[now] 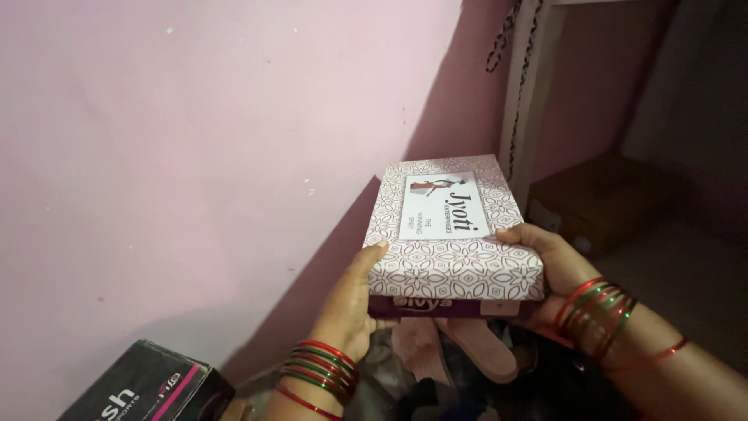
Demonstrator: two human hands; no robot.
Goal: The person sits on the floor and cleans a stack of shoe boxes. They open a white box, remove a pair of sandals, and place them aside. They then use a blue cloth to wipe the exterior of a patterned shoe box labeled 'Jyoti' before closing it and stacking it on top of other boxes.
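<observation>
Both hands grip a patterned shoebox (452, 234), white with a maroon geometric print and a pale label on its lid, held level at mid-height in front of a pink wall (195, 140); the left hand (351, 300) clasps the box's near left corner, thumb tip pressed against the lid's side and the remaining fingers hidden beneath the box, so how far they curl cannot be told; the right hand (549, 261) clasps the near right corner, thumb lying along the lid's top edge and the other fingers out of sight under the base; each hand is thus closed upon the box rather than spread free. Under the lid, between the two hands, a purple band of the box's lower part shows. Red and green bangles (319, 366) ring the left wrist, and a similar stack (596, 316) rings the right wrist. Just below the fingers lie pink sandals (467, 347) amid dark, indistinct clutter; well to the left of the left hand and lower sits a black box (144, 386) with a pink stripe; beyond the right hand, further back, a dark brown box-like shape (600, 199) rests in shadow beside a pale upright post (526, 93).
</observation>
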